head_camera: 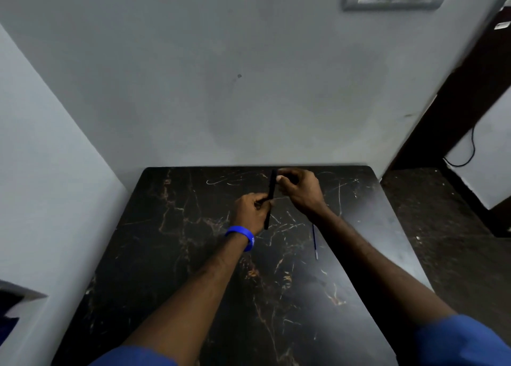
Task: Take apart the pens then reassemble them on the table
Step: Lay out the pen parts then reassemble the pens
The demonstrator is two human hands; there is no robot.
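Above the dark counter (193, 255), the left hand (249, 211) grips a black pen (270, 200) mid-barrel; the right hand (298, 188) pinches its top. A blue refill (314, 240) lies nearby. Steady barrel, pull straight.

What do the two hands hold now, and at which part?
Both hold one black pen, upright above the table. The left hand grips its lower half; the right hand pinches near its top. A blue refill lies unheld.

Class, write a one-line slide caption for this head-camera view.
Both hands, left and right, grip a black pen above the dark table; a blue refill lies nearby.
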